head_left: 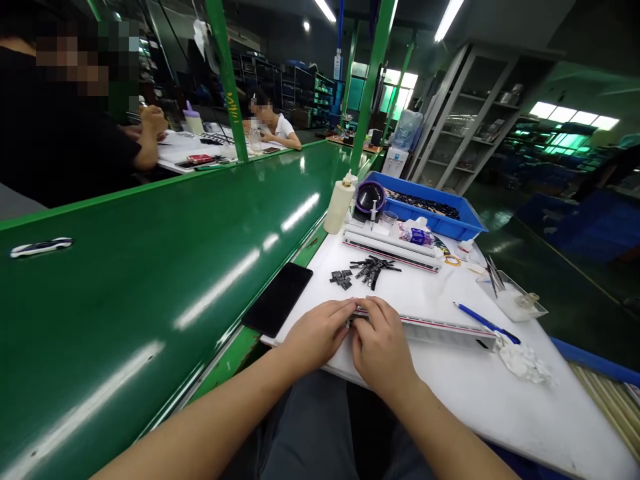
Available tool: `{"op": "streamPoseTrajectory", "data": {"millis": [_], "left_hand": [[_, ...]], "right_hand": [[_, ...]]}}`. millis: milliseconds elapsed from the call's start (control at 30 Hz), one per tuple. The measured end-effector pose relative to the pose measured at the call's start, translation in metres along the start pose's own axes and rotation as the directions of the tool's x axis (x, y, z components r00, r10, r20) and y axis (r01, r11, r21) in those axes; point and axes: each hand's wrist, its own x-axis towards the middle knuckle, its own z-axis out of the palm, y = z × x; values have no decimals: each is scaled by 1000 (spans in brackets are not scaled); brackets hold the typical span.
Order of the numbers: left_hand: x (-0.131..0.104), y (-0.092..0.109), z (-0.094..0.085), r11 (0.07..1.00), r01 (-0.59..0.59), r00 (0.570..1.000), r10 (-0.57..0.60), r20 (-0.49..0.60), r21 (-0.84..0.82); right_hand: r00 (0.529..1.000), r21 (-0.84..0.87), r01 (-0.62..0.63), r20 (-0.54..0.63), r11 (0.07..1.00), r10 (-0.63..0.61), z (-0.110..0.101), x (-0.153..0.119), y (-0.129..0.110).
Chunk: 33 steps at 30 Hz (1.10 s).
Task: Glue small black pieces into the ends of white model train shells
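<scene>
A long white model train car [445, 331] with a thin red stripe lies across the white table at its near side. My left hand [320, 333] is closed on its left end, thumb and fingers pinched together. Right beside it, my right hand [381, 343] grips the same end with bent fingers, so that end is mostly hidden. Between the hands a small dark part shows, too covered to make out. Just beyond them lie a pile of black strips [373, 270] and several small black pieces [341, 279]. Farther back rests a second white train car [390, 250].
Left of the table runs a green conveyor belt [200, 253], with a black phone [278, 299] at its edge. A squeeze bottle [341, 205] and a blue bin [425, 200] stand at the back. A blue pen [487, 323] and crumpled tissue [525, 362] lie right. Two people sit across the belt.
</scene>
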Motion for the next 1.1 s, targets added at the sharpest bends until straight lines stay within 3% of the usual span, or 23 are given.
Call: {"op": "streamPoseTrajectory", "data": {"millis": [133,200,267,333,400,467,533,633,700,800,900,1000,1100], "left_hand": [[-1,2,2,995,90,996,-90,3,36],[-2,2,3,992,79,996,-82,31,98],[-2,2,3,979,16,998,-30,63,204],[-2,4,1,949,-62,996,38,83,311],[1,9,-4,915,-125,990,92,105,383],[4,18,-9,895,-129,989,83,125,426],[9,28,-13,881,-73,990,5,144,468],[16,39,-14,864,4,968,-129,215,503],[21,41,-13,869,26,953,-171,250,494],[27,39,-12,882,48,948,-189,258,468],[34,36,-14,891,59,947,-193,257,451],[43,35,-17,898,84,933,-223,282,432],[51,31,-16,905,87,930,-224,293,417]], "right_hand": [[998,129,49,-36,990,-45,-12,0,3],[992,180,64,-120,982,-42,-31,-5,19],[970,162,-17,-237,987,56,-55,-10,48],[905,145,-203,-351,968,242,-77,-16,86],[787,220,-434,-380,874,486,-92,-21,128],[686,294,-613,-261,733,679,-100,-22,167],[657,280,-714,-51,642,752,-102,-19,196],[684,189,-728,251,659,685,-95,-6,215],[708,127,-684,353,718,612,-87,6,216],[732,55,-628,383,777,564,-77,22,211],[751,71,-623,333,779,570,-76,33,202],[817,461,-570,226,680,531,-86,45,181],[900,888,-290,127,357,416,-93,62,147]]}}
